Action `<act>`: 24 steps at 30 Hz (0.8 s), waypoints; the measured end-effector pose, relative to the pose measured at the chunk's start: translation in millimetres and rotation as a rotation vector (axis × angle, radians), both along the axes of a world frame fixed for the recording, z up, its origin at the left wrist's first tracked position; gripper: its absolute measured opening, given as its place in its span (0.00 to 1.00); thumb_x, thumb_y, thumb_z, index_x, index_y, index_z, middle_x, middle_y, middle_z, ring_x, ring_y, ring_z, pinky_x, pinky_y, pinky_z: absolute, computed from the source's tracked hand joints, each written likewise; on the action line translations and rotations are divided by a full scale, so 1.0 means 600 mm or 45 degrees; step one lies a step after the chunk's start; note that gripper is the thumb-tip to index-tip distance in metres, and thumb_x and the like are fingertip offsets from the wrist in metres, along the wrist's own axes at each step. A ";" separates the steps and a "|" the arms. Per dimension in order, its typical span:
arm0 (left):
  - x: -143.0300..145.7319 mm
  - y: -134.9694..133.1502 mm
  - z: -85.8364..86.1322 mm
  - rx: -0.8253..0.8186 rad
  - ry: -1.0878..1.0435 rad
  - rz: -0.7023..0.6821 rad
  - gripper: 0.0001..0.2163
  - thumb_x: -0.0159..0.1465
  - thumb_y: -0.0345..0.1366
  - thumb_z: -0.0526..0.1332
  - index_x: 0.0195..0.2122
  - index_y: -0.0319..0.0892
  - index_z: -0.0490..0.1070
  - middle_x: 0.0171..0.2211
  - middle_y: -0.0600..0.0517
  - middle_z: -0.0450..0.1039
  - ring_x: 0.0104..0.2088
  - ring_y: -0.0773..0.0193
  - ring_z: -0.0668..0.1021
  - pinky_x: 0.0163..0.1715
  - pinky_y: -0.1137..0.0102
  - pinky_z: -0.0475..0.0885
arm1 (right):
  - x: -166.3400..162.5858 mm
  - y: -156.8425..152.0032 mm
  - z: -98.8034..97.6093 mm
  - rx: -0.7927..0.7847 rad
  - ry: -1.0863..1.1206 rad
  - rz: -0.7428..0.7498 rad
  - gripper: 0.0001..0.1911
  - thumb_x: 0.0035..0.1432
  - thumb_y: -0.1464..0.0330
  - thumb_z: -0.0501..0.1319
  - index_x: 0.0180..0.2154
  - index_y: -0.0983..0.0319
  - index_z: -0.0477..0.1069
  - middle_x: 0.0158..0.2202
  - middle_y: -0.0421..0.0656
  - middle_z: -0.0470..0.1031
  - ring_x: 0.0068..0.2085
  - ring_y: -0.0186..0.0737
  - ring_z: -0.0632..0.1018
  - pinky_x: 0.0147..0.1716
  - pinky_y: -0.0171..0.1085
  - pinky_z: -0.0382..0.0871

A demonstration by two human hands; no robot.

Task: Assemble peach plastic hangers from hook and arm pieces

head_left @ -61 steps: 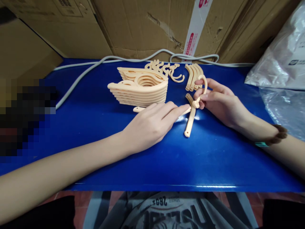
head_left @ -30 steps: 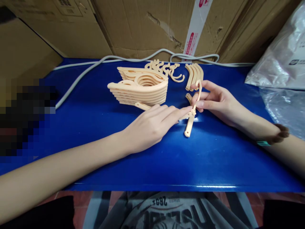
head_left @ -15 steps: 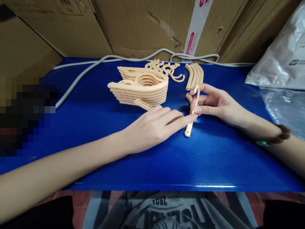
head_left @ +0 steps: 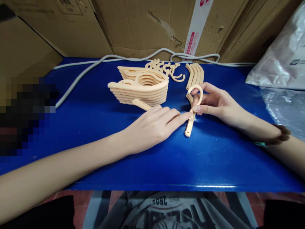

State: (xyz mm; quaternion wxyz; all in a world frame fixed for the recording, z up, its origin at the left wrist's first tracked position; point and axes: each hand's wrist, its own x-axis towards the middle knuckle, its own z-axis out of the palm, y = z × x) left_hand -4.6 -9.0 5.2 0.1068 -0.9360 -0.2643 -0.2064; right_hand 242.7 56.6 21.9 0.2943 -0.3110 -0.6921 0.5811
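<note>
Both hands meet near the middle of the blue worktop (head_left: 100, 152). The right hand (head_left: 215, 103) pinches a peach plastic hook (head_left: 198, 93) between thumb and fingertips, the hook's curve standing up above the fingers. The left hand (head_left: 152, 127) lies palm down with fingers stretched out, closed on nothing, its fingertips pressing a flat hanger arm (head_left: 141, 103) against the worktop. A second hanger arm (head_left: 190, 126) lies just below the hook, pointing toward the near edge. Behind the left hand sits a stack of folded hangers (head_left: 140, 86), with loose hooks (head_left: 170, 70) and a row of curved arms (head_left: 194, 73) beyond. A white cable (head_left: 83, 74) runs along the back, before cardboard boxes (head_left: 143, 25); a plastic bag (head_left: 281, 63) lies at right.
</note>
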 end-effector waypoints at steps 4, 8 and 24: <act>0.001 0.001 -0.001 -0.014 0.023 0.019 0.19 0.77 0.26 0.43 0.63 0.33 0.65 0.46 0.45 0.77 0.41 0.61 0.76 0.38 0.66 0.68 | -0.001 -0.001 0.001 0.016 -0.017 -0.021 0.20 0.55 0.66 0.73 0.47 0.58 0.69 0.32 0.36 0.74 0.32 0.33 0.77 0.34 0.35 0.75; 0.001 0.000 -0.002 0.010 0.019 0.028 0.19 0.76 0.25 0.44 0.64 0.32 0.65 0.45 0.46 0.77 0.40 0.61 0.76 0.38 0.66 0.67 | -0.001 -0.002 0.000 0.017 -0.015 -0.040 0.20 0.55 0.66 0.73 0.47 0.59 0.70 0.33 0.36 0.75 0.32 0.33 0.77 0.34 0.35 0.75; 0.002 0.006 -0.005 0.108 0.012 0.088 0.18 0.75 0.26 0.48 0.63 0.33 0.66 0.42 0.48 0.79 0.38 0.60 0.78 0.36 0.66 0.69 | -0.005 -0.021 -0.007 0.403 -0.148 -0.254 0.21 0.56 0.63 0.72 0.49 0.56 0.71 0.37 0.39 0.76 0.36 0.35 0.79 0.39 0.36 0.77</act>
